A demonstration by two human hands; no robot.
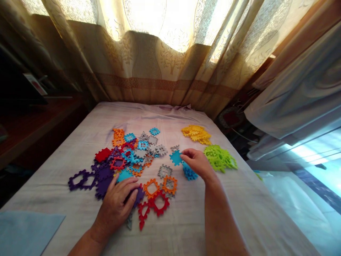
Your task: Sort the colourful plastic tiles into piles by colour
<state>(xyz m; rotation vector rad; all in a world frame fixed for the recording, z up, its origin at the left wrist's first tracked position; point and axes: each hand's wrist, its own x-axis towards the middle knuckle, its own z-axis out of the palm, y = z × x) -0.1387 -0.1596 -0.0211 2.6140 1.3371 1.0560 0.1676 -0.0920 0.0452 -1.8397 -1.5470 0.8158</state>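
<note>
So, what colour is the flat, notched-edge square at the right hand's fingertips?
The flat, notched-edge square is bright blue; the head view shows it.

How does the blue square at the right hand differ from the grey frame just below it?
The blue square is solid; the grey frame has an open centre. The right hand touches the square, while the frame lies untouched on the sheet. Both have toothed edges.

Solid blue tile [175, 158] at the fingertips of the right hand [197, 161]
From here it's a flat, tooth-edged square, pinched at one edge; blue pieces [189, 173] lie heaped just beside that grip.
</note>
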